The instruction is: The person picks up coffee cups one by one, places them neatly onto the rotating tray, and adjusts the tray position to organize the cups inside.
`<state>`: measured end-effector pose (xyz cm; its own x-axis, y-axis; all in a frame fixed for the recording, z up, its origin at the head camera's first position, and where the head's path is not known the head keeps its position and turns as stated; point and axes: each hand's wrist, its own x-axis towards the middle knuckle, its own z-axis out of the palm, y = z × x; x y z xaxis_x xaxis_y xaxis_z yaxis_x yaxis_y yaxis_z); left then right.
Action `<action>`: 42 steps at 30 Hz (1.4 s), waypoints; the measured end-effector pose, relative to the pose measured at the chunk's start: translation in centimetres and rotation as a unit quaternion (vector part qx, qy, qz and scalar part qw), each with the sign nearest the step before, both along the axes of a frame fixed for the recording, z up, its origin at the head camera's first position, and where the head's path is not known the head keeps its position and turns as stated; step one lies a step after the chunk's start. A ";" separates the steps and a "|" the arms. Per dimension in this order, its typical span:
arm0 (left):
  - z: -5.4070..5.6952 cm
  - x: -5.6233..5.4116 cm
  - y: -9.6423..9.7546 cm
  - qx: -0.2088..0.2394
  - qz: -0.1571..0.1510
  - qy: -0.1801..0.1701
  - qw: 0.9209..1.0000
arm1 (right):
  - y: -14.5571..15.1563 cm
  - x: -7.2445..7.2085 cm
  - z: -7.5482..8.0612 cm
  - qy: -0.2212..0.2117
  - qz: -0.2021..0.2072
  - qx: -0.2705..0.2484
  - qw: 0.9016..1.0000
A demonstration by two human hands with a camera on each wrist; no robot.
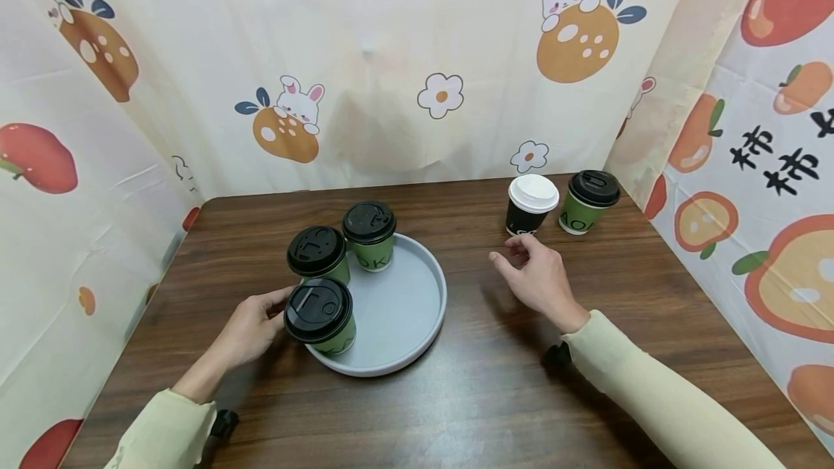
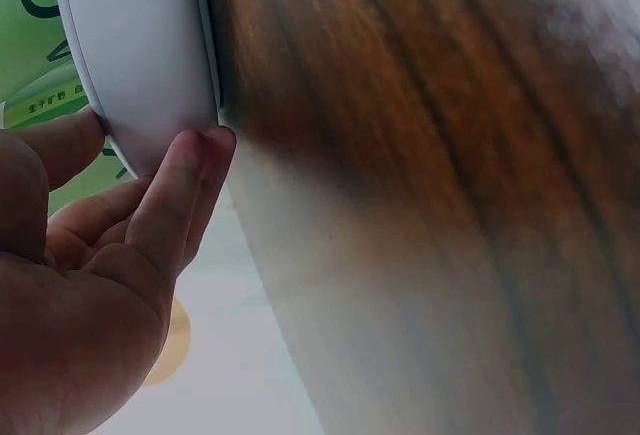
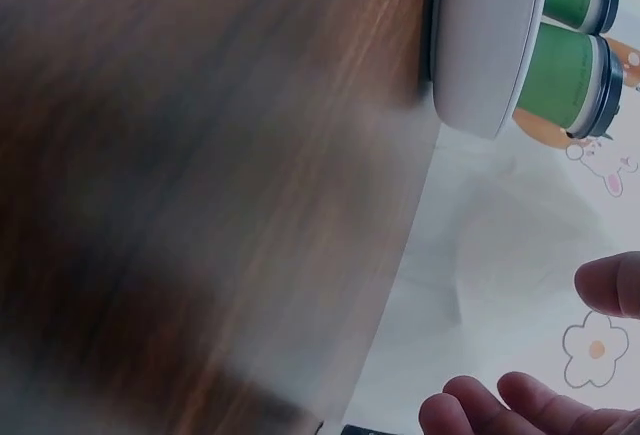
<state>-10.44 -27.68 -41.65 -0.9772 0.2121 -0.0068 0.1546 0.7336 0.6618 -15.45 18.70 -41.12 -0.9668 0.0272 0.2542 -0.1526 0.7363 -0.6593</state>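
Observation:
On the left, a round light-grey tray [image 1: 404, 302] carries three green paper cups with black lids: a front one [image 1: 335, 339], one behind it [image 1: 340, 271] and a back one [image 1: 376, 255]. My left hand [image 1: 254, 328] is at the tray's left edge beside the front cup. In the left wrist view its thumb [image 2: 72, 145] lies at the rim and its fingers press the outer wall, pinching the tray. My right hand [image 1: 537, 281] hovers over the table with fingers loosely bent, holding nothing, just in front of a black paper cup [image 1: 523, 220] with a white lid.
Another green cup [image 1: 577, 213] with a black lid stands right of the white-lidded one, near the back right corner of the brown wooden table [image 1: 469, 396]. Fabric printed with fruit and rabbits [image 1: 384, 35] hangs behind the table and along both sides.

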 end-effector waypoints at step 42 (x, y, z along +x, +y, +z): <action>0.0 0.1 0.0 0.017 -0.007 -0.006 1.000 | 3.0 -2.8 -0.9 0.033 -0.132 -0.068 0.988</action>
